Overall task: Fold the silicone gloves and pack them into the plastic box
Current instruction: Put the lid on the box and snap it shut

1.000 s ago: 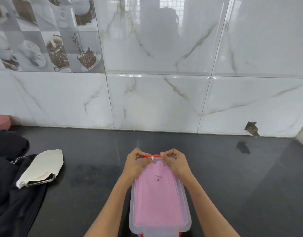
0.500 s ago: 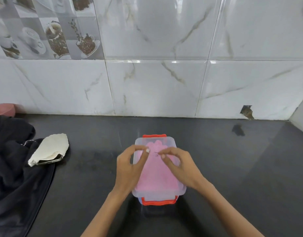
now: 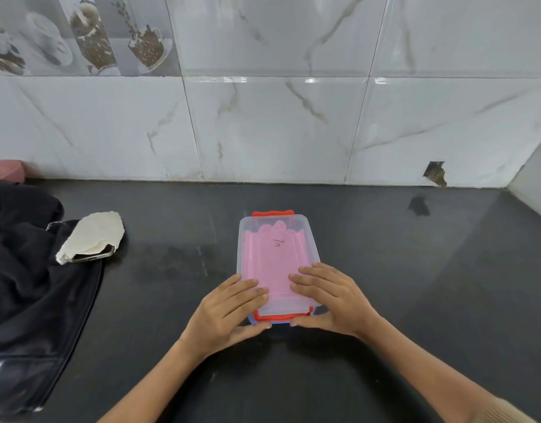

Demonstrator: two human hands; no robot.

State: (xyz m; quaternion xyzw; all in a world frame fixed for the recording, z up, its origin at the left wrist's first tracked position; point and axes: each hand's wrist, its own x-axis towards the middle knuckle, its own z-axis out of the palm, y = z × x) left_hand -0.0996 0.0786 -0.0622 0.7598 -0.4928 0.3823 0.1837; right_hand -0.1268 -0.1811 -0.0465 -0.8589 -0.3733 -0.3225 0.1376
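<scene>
Clear rectangular plastic box point(image 3: 278, 239), lid on, orange clips, on glossy dark table point(image 3: 415, 285); pink gloves point(image 3: 272, 261) apparently folded inside. Left hand point(image 3: 229, 309), right hand point(image 3: 330, 297): fingers spread flat on lid.

Dark table point(image 3: 385, 270), glossy surface. Black cloth point(image 3: 28, 285) heaped at the left edge. A phone point(image 3: 93, 255) lies on the cloth's right side, partly covered by a white rag point(image 3: 90, 235). A pink object point(image 3: 5, 170), cut off by the frame, sits at far left against the wall. Marble-pattern tiles point(image 3: 278, 126) behind; coffee-print tile point(image 3: 80, 35) upper left; chipped hole point(image 3: 435, 173) low right.
</scene>
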